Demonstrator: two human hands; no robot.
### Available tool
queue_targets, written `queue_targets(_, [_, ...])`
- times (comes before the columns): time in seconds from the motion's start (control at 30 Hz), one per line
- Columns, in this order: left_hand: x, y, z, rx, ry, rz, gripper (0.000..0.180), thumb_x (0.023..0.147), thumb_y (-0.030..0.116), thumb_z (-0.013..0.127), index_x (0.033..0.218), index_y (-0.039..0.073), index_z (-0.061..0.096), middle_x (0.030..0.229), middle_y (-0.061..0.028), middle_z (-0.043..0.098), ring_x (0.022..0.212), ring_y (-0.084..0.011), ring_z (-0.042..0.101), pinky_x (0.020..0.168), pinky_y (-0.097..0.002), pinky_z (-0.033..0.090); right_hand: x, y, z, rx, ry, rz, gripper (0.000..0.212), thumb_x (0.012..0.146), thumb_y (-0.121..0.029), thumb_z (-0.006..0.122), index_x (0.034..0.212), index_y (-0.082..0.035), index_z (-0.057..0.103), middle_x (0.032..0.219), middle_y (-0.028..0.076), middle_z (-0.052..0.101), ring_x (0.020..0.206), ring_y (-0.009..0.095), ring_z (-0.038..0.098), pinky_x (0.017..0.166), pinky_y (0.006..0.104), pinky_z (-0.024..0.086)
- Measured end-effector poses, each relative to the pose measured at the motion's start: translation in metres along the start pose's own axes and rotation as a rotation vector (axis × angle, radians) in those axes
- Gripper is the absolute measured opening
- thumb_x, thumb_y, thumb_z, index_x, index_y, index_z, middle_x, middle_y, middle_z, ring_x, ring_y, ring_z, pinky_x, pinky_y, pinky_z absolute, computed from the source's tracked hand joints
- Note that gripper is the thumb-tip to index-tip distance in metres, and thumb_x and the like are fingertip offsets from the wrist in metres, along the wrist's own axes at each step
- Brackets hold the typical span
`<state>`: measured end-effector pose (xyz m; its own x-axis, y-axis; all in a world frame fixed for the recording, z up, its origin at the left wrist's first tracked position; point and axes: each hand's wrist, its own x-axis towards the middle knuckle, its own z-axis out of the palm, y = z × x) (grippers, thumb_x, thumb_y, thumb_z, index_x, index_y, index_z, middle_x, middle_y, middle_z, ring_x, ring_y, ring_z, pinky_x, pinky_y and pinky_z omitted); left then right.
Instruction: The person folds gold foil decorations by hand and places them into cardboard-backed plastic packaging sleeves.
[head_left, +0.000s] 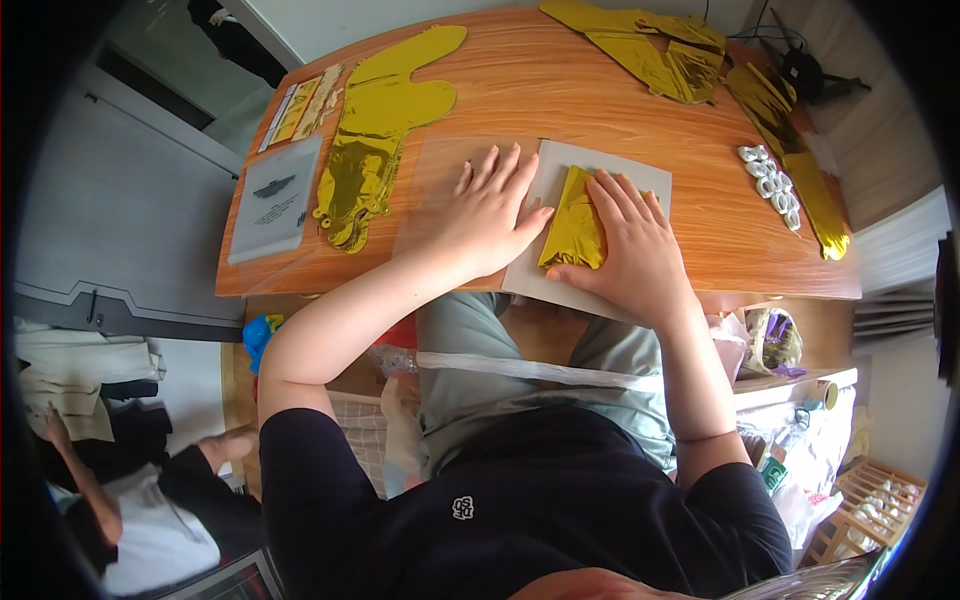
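Observation:
A folded gold foil piece [573, 228], like a deflated balloon, lies on a grey board [536, 272] at the table's near edge. My right hand [635, 240] rests spread over the foil's right side, covering part of it. My left hand [490, 215] lies flat with its fingers spread, left of the foil and partly over the board's left edge. Under and beside it a clear plastic sheet [425, 180] shows faintly on the wood. Neither hand grips anything.
On the wooden table [500, 70], a flat gold foil balloon [375, 130] and a printed clear bag [275, 205] lie left. More gold foil [650, 55] lies at the far right, near several white coiled bundles [770, 185]. Another person [150, 520] is at lower left.

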<state>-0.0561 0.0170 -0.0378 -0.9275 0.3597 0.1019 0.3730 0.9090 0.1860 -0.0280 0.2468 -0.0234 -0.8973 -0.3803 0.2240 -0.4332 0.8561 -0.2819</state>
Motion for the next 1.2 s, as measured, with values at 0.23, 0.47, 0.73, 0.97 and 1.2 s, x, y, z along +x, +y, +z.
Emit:
queue_targets(0.23, [-0.001, -0.006, 0.002, -0.129, 0.025, 0.048, 0.06, 0.109, 0.038, 0.042, 0.161, 0.008, 0.032, 0.169, -0.0164, 0.026, 0.157, -0.0368, 0.021, 0.126, -0.0557, 0.015, 0.01, 0.007, 0.004, 0.013, -0.007, -0.083, 0.121, 0.068, -0.08, 0.074, 0.155, -0.003, 0.041, 0.161, 0.015, 0.042, 0.154, 0.032, 0.03, 0.126, 0.0495, 0.023])
queue_targets(0.47, [-0.001, -0.002, 0.001, -0.114, 0.008, 0.079, 0.061, 0.11, 0.038, 0.041, 0.161, 0.006, 0.032, 0.169, -0.0157, 0.027, 0.157, -0.0358, 0.02, 0.127, -0.0549, 0.015, 0.02, -0.003, 0.014, 0.02, -0.012, -0.136, 0.124, 0.068, -0.085, 0.07, 0.155, -0.001, 0.041, 0.161, 0.015, 0.042, 0.154, 0.033, 0.031, 0.126, 0.0493, 0.023])
queue_targets(0.73, [0.003, -0.023, -0.036, -0.2, -0.212, 0.163, 0.077, 0.106, 0.044, 0.049, 0.165, 0.006, 0.017, 0.17, -0.0165, 0.023, 0.159, -0.0341, 0.017, 0.128, -0.049, 0.016, 0.022, -0.001, 0.02, 0.047, -0.004, -0.175, 0.121, 0.075, -0.088, 0.057, 0.156, -0.001, 0.038, 0.162, 0.017, 0.04, 0.154, 0.034, 0.03, 0.126, 0.0498, 0.022])
queue_targets(0.97, [0.001, -0.028, -0.015, 0.066, -0.114, 0.28, 0.088, 0.102, 0.058, 0.05, 0.163, 0.003, 0.019, 0.17, -0.0168, 0.022, 0.158, -0.0334, 0.018, 0.128, -0.0518, 0.017, 0.025, -0.01, 0.024, 0.117, -0.008, -0.157, 0.113, 0.085, -0.086, 0.047, 0.162, -0.005, 0.026, 0.16, 0.02, 0.041, 0.153, 0.036, 0.031, 0.126, 0.0498, 0.021])
queue_targets(1.2, [0.006, -0.034, -0.007, 0.101, -0.059, 0.34, 0.088, 0.101, 0.061, 0.049, 0.161, 0.002, 0.024, 0.169, -0.0176, 0.024, 0.157, -0.0347, 0.02, 0.127, -0.0536, 0.018, 0.028, -0.014, 0.023, 0.286, 0.039, -0.16, 0.098, 0.093, -0.069, 0.058, 0.161, -0.006, 0.028, 0.161, 0.021, 0.04, 0.153, 0.038, 0.031, 0.126, 0.0498, 0.022])
